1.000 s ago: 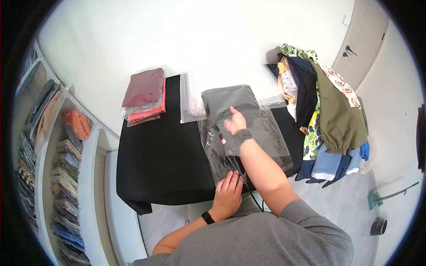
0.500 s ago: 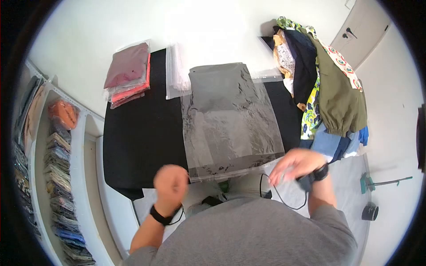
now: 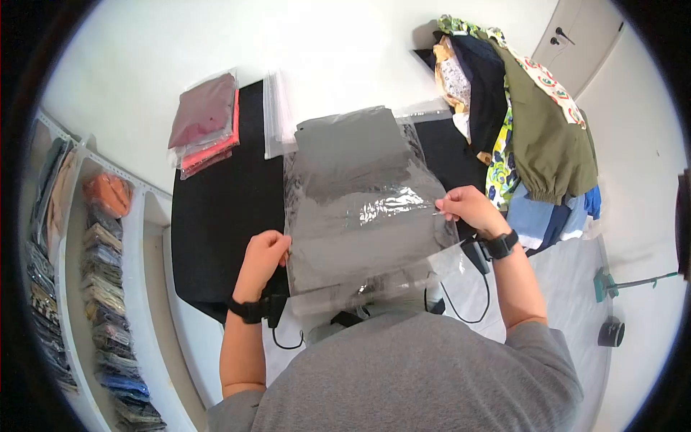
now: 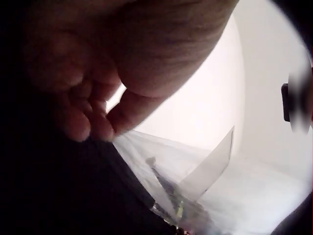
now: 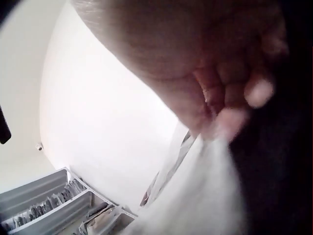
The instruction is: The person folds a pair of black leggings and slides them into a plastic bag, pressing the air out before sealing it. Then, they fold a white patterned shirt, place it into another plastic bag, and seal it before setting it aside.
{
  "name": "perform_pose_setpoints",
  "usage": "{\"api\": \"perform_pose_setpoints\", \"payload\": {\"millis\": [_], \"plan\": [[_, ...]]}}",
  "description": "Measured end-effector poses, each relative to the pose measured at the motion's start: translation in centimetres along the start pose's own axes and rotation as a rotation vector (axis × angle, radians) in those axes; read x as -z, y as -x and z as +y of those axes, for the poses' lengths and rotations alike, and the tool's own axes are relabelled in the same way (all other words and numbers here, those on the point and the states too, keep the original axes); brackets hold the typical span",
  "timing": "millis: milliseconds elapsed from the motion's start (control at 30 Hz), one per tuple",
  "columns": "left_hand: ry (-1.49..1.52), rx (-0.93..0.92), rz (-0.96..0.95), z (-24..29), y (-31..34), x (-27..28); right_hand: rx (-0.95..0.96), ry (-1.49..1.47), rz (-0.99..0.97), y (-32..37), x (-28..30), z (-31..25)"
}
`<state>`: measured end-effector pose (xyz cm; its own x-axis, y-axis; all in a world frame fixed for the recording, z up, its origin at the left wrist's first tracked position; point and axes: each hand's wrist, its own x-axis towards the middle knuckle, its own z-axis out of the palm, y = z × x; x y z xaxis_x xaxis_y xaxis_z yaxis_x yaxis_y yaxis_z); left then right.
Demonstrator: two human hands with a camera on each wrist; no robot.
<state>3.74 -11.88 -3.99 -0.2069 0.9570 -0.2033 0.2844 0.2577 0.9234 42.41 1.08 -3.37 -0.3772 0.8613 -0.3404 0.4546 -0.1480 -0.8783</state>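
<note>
A dark grey folded garment (image 3: 349, 147) lies inside a clear plastic bag (image 3: 360, 299) at the front middle of the table. My left hand (image 3: 263, 253) pinches the bag's left edge between thumb and fingertips. On the other side my right hand (image 3: 472, 209) pinches the right edge, a little farther from my body. The film shines and wrinkles near the right hand, and its near end hangs over the table's front edge. Both wrist views show thumb and fingers of the left hand (image 4: 117, 83) and the right hand (image 5: 205, 78) together at the film's edge.
Bagged maroon and red garments (image 3: 205, 111) are stacked at the back left, beside flat clear bags (image 3: 277, 119). Clothes, with an olive garment (image 3: 543, 144) on top, heap at the right. Shelves of bagged clothes (image 3: 108, 288) stand left of the black-covered table (image 3: 230, 216).
The right hand first lay on the garment in the bag, with the left at the near edge. Both then drew back toward my body and now grip the bag's two sides.
</note>
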Motion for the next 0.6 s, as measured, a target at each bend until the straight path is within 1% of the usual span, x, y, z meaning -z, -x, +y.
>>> {"api": "perform_pose_setpoints", "payload": {"millis": [67, 100, 133, 200, 233, 267, 333, 367, 400, 467, 533, 600], "plan": [[-0.097, 0.032, -0.122, 0.2, 2.2, 0.6, 0.051, 0.049, -0.097, 2.1, -0.1, -0.3], [-0.096, 0.086, -0.206, -0.6, 2.6, 1.7, 0.11, 0.065, -0.127, 2.6, 0.0, 0.2], [-0.097, 0.106, -0.21, -1.4, 3.1, 1.7, 0.171, 0.15, -0.148, 2.6, 0.6, 1.2], [-0.344, -0.462, 0.115, -1.7, 3.4, 1.8, 0.296, 0.209, 0.102, 3.2, 0.4, 1.9], [-0.406, -0.413, 0.082, -0.9, 3.8, 2.0, 0.531, 0.601, 0.241, 3.4, 0.6, 1.7], [-0.406, -0.414, 0.081, -0.5, 3.7, 2.0, 0.531, 0.601, 0.243, 3.4, 0.2, 1.6], [-0.699, -0.59, 0.012, 0.3, 2.9, 1.8, 0.693, 0.626, 0.296, 3.1, -0.8, 1.4], [-0.675, -0.571, -0.065, 0.8, 2.3, 1.7, 0.705, 0.673, 0.282, 2.8, -1.0, 1.6], [-0.674, -0.578, -0.058, 1.0, 1.6, 1.5, 0.74, 0.661, 0.29, 2.4, -1.4, 1.5], [-0.743, -0.676, -0.079, 1.0, 0.2, 0.8, 0.796, 0.771, 0.287, 1.4, -2.0, 1.1], [-0.692, -0.687, -0.076, 1.2, -1.1, 0.6, 0.788, 0.727, 0.281, 0.8, -2.1, 0.5], [-0.714, -0.775, -0.096, 1.7, -2.3, 1.2, 0.865, 0.699, 0.258, -0.2, -1.9, -0.1]]}}
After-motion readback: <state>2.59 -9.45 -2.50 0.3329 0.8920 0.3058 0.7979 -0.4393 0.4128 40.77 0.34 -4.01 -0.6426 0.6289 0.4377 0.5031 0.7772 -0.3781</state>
